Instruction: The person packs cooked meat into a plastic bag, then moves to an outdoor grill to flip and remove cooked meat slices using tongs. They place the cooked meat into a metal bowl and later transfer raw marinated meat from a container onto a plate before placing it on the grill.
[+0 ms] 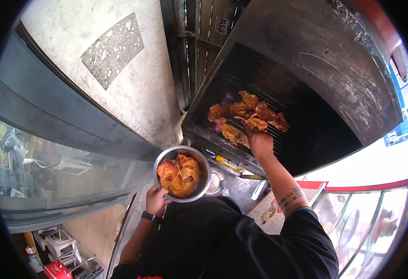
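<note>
My left hand (pixel 157 201) grips the near rim of a round stainless steel bowl (pixel 205 160), its thumb over the edge. Inside the bowl lie several pieces of orange, marinated-looking meat (pixel 181 176). My right hand (pixel 260 141) reaches over the grill grate (pixel 280 139), its fingers touching the near side of a piece of meat (pixel 257 123). Whether the fingers pinch this piece is hidden. Several more browned pieces (pixel 239 108) lie close together on the grate, and one piece (pixel 232 134) lies just left of the hand. Pinkish glowing spots show at the grate's left side.
The grill's dark metal hood (pixel 329 76) rises behind and right of the grate. A pale wall (pixel 148 101) stands left of the grill, beside a glass-fronted case (pixel 68 167). Yellow-handled tools (pixel 225 162) hang under the grill's front edge. Another glass case (pixel 364 216) stands at right.
</note>
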The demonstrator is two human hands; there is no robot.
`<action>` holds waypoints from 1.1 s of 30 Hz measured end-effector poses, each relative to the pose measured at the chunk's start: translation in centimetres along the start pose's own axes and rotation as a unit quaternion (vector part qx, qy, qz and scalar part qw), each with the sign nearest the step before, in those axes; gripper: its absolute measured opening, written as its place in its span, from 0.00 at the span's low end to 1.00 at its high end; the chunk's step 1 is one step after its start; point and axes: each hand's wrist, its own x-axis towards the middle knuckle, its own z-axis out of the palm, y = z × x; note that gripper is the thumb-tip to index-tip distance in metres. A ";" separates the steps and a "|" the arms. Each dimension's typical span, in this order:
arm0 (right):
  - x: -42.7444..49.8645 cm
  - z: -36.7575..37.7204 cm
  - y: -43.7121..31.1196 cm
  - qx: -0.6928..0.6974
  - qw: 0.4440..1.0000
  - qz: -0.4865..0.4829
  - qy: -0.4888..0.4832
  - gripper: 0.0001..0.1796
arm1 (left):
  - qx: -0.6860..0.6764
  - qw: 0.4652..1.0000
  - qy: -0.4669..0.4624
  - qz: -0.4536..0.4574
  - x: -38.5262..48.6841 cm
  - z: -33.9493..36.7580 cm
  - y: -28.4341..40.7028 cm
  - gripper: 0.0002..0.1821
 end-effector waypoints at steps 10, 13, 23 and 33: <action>5.8 6.2 -0.3 0.525 0.783 0.317 -0.099 0.28 | 0.023 0.999 -0.025 -0.028 0.4 -1.1 -1.1 0.18; 8.9 5.6 -6.6 0.784 0.435 0.410 -0.170 0.22 | 0.007 0.999 -0.001 -0.035 -0.6 -0.9 -0.9 0.18; 15.3 5.5 -12.8 0.879 0.177 0.436 -0.077 0.16 | 0.006 1.000 0.002 -0.027 -1.7 -1.9 0.4 0.15; 0.0 2.1 -1.9 0.453 0.839 0.209 -0.216 0.35 | 0.000 1.000 -0.004 -0.018 -0.9 -1.4 0.8 0.15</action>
